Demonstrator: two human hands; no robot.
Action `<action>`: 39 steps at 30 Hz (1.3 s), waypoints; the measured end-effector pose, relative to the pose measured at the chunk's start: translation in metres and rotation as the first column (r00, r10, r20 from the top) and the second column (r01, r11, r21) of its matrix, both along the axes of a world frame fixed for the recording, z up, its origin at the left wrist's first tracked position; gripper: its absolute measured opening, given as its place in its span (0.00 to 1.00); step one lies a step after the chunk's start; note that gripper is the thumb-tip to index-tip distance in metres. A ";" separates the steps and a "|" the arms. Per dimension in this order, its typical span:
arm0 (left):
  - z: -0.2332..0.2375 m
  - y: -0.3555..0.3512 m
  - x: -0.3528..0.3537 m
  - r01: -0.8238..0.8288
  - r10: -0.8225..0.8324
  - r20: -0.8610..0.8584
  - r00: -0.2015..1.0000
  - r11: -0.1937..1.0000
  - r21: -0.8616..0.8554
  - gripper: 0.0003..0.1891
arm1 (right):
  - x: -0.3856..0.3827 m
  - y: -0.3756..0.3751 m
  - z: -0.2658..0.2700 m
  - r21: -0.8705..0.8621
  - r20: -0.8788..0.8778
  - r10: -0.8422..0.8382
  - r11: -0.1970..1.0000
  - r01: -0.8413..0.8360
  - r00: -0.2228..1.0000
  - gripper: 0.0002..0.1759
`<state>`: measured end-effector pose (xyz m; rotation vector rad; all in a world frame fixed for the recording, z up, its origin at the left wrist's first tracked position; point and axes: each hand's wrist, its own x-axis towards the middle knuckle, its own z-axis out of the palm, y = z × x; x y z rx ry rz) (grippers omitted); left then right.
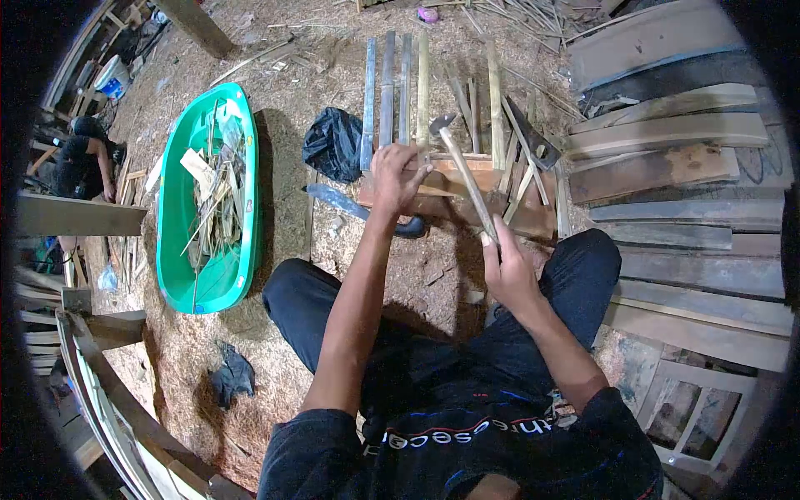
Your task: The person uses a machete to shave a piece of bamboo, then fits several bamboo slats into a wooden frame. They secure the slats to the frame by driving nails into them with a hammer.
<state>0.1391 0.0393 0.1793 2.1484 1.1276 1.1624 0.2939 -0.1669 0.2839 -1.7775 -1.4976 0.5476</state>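
Observation:
My right hand (pixel 511 271) is wrapped round the wooden handle of a hammer (pixel 473 182), its dark metal head raised up and to the left. My left hand (pixel 397 177) has its fingers curled and its thumb pointing right, over the near ends of several upright-lying bamboo slats (pixel 387 92). Whatever it pinches, if anything, is hidden. Below and between the hands lies a reddish-brown wooden board (pixel 467 196). Just left of my left wrist lies a machete (pixel 337 200) with a dark curved handle.
A green plastic tub (pixel 168 242) with wood scraps stands at left, beside a black plastic bag (pixel 333 143). Several planks (pixel 667 133) are stacked at right. Another person (pixel 81 162) crouches at far left. Shavings cover the floor (pixel 292 75); a wooden post (pixel 196 27) stands behind.

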 end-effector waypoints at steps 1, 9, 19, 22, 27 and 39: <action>0.000 0.000 0.000 -0.013 0.013 -0.011 1.000 0.999 -0.036 0.21 | 0.000 0.000 -0.001 0.055 0.027 0.008 0.998 -0.010 1.000 0.22; -0.008 -0.001 -0.001 -0.031 0.030 -0.048 0.998 1.000 -0.004 0.16 | 0.001 0.002 -0.003 -0.049 0.016 0.035 0.998 -0.035 0.999 0.22; -0.015 0.001 -0.002 -0.036 0.036 -0.063 0.997 0.999 0.000 0.18 | 0.002 0.002 -0.003 -0.019 0.045 0.046 0.999 -0.045 0.998 0.22; -0.011 -0.001 -0.003 -0.053 0.054 -0.086 0.995 0.998 0.013 0.18 | 0.010 -0.001 -0.010 -0.091 0.056 0.074 0.993 -0.068 0.996 0.23; -0.013 -0.002 -0.003 -0.041 0.044 -0.074 0.996 0.999 0.034 0.17 | 0.004 -0.002 -0.006 -0.014 0.077 0.019 1.000 -0.018 0.997 0.23; -0.007 -0.003 -0.002 -0.037 0.037 -0.044 0.998 0.999 -0.013 0.17 | 0.010 0.000 -0.004 -0.095 0.079 0.049 0.995 -0.041 0.996 0.23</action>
